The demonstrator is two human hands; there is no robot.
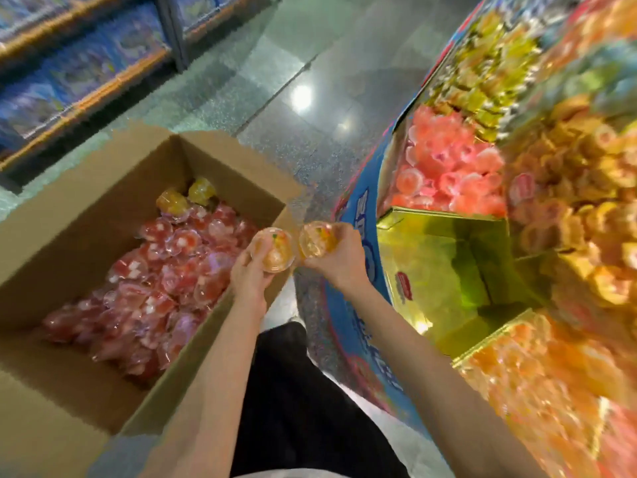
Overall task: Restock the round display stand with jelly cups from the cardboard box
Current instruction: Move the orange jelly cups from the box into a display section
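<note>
An open cardboard box [103,198] stands on the floor at the left, holding several red jelly cups [162,270] and a few yellow ones [186,198] at its far end. My left hand [250,274] grips an orange jelly cup [277,250] above the box's right edge. Just to its right, my right hand [339,253] grips a second orange jelly cup [315,239]. The round display stand [365,215] rises on the right. Its golden compartment [444,257] beside my right hand is bare, with pink cups [448,174] behind it and orange cups [537,374] in front.
Blue shelving [82,74] with packaged goods runs along the far left. Polished grey floor [293,98] lies between the box and the stand. More yellow and orange sweets [586,201] fill the stand's upper tier. My dark trousers [303,391] are below my arms.
</note>
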